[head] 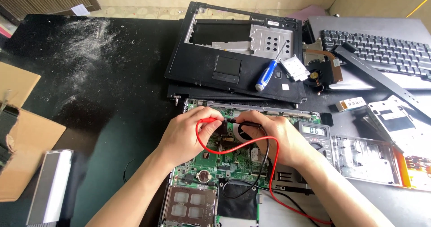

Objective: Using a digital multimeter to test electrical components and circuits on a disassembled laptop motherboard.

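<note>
An opened laptop base with a green circuit board lies in front of me. My left hand pinches a red test probe whose red lead loops down over the board. My right hand grips a black test probe; its black lead trails toward me. Both probe tips meet at the upper middle of the board, hidden by my fingers. A grey multimeter with a lit display sits just right of my right hand.
Behind the board lies a black laptop palmrest cover with a blue-handled screwdriver on it. A keyboard, a copper heatsink with fan, metal brackets and cardboard lie around on the black table.
</note>
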